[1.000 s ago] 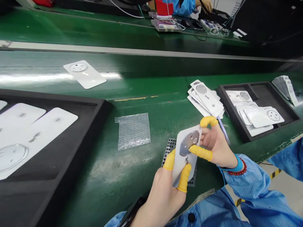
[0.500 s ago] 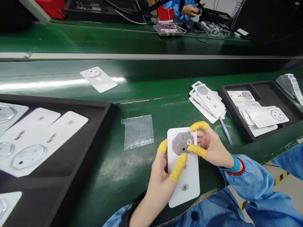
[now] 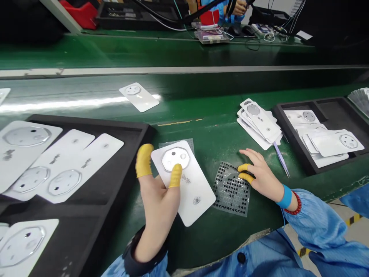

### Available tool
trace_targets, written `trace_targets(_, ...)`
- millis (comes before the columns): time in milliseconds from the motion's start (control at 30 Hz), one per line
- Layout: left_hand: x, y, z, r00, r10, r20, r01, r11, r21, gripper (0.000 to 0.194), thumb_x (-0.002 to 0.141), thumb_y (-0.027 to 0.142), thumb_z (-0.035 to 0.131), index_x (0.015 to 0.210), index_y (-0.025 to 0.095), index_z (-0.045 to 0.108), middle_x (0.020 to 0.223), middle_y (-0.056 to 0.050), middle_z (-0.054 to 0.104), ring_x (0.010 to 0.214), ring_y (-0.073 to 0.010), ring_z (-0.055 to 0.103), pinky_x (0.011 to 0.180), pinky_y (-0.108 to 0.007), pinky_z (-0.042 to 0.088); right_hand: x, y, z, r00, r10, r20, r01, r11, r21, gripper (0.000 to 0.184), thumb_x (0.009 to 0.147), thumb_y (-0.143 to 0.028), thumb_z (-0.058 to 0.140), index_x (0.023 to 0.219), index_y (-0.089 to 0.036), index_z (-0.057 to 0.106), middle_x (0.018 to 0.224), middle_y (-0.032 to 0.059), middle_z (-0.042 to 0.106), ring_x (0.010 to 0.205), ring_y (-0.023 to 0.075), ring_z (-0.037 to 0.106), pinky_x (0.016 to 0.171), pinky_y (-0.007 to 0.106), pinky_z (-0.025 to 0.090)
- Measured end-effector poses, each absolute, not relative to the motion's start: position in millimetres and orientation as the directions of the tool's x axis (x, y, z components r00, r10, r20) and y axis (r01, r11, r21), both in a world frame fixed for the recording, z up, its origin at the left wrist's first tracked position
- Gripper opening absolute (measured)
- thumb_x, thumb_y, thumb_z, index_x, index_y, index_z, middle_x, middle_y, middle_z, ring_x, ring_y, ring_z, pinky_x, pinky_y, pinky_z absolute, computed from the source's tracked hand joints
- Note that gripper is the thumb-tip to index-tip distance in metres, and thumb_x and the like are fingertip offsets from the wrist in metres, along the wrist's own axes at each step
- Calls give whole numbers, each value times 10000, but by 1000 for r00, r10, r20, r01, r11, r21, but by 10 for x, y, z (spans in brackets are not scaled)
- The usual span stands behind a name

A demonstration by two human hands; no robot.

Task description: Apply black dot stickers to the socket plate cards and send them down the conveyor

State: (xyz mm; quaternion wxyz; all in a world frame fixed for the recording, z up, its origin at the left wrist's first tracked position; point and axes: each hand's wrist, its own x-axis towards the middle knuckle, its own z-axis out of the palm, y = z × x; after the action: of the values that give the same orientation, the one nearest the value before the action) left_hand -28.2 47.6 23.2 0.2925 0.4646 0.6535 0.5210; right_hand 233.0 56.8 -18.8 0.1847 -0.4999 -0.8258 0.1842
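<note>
My left hand point(image 3: 161, 196), with yellow finger covers on the thumb and a fingertip, grips a white panel card point(image 3: 198, 188) that carries a metallic octagonal face and small printed marks. The card is tilted, its octagon end up and to the left. My right hand point(image 3: 263, 179) reaches over a clear sheet point(image 3: 232, 192) dotted with rows of small black round pieces. Its yellow-covered thumb and forefinger lie at the sheet's upper right, slightly apart, and the other fingers are stretched out. Partly hidden behind the card lies a piece of bubble wrap point(image 3: 190, 144).
At left stands a black tray point(image 3: 127, 154) of white cards. A single card point(image 3: 140, 98) lies farther back. A card stack point(image 3: 261, 123), lilac tweezers point(image 3: 281, 159) and another black tray point(image 3: 340, 109) are at right. Across the bench shows another person's hand point(image 3: 240, 7).
My right hand has left the card and moved right to the dotted sheet, which now shows. My left hand has carried the card left and tilted it, over the bubble wrap. The view has shifted slightly.
</note>
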Motion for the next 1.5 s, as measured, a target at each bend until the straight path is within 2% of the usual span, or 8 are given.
trace_targets(100, -343, 495, 170, -344, 937, 63, 511, 130, 850, 342, 801, 372, 594, 1042, 156, 707, 723, -36, 703, 632, -211, 635, 513, -272, 450, 2349, 588, -154, -446, 883, 148, 695, 446, -564, 126, 901, -94, 546, 863, -174, 635, 1305, 165, 574, 1271, 330, 517, 989, 567, 487)
trace_targets(200, -330, 509, 153, -153, 986, -67, 551, 141, 822, 372, 764, 422, 563, 854, 117, 757, 500, -13, 599, 477, -190, 539, 445, -267, 358, 2406, 646, 73, -502, 857, 120, 555, 425, -715, 60, 919, -165, 583, 959, -177, 626, 1047, 109, 696, 955, 222, 683, 849, 404, 580)
trace_targets(400, -47, 447, 217, 249, 941, -228, 96, 210, 973, 324, 707, 469, 693, 708, 151, 756, 744, -76, 750, 692, -227, 659, 661, -297, 513, 2427, 829, 504, -665, 743, 74, 370, 414, -831, 99, 889, -216, 654, 982, -181, 650, 912, 47, 720, 799, 156, 688, 747, 285, 584)
trace_targets(600, 80, 331, 177, 85, 906, -415, -151, 423, 893, 322, 603, 470, 825, 627, 155, 762, 603, -32, 711, 537, -155, 594, 515, -234, 476, 2249, 767, 478, -419, 885, 202, 144, 284, -948, 139, 883, -207, 667, 1020, -208, 689, 1166, 82, 644, 1116, 183, 609, 1007, 366, 500)
trace_targets(767, 85, 284, 215, 62, 907, -416, -254, 417, 872, 303, 555, 436, 870, 670, 166, 795, 614, -33, 733, 569, -173, 633, 535, -244, 522, 2064, 598, 409, -497, 867, 24, -83, -20, -996, 77, 880, -223, 679, 939, -193, 719, 1035, 61, 671, 970, 145, 655, 889, 306, 564)
trace_targets(867, 105, 266, 249, 76, 919, -388, -280, 393, 876, 219, 584, 369, 868, 670, 179, 803, 602, -27, 734, 571, -156, 634, 524, -207, 512, 1984, 558, 348, -484, 875, 24, -66, -9, -998, 71, 870, -220, 685, 926, -192, 718, 1018, 60, 663, 932, 141, 665, 834, 287, 585)
trace_targets(1133, 135, 259, 271, 97, 923, -372, -282, 384, 879, 165, 645, 331, 830, 679, 171, 806, 618, -39, 744, 530, -148, 632, 489, -203, 508, 1921, 501, 280, -436, 851, 293, 235, 422, -876, 110, 856, -135, 678, 948, -194, 688, 972, 62, 663, 879, 155, 657, 791, 308, 575)
trace_targets(1500, 127, 241, 270, 114, 929, -352, -211, 369, 905, 281, 689, 439, 798, 725, 160, 805, 637, -56, 750, 538, -194, 658, 493, -271, 544, 1933, 495, 278, -465, 806, 366, 278, 526, -804, 124, 885, -142, 645, 994, -196, 667, 992, 80, 654, 832, 155, 649, 733, 317, 587)
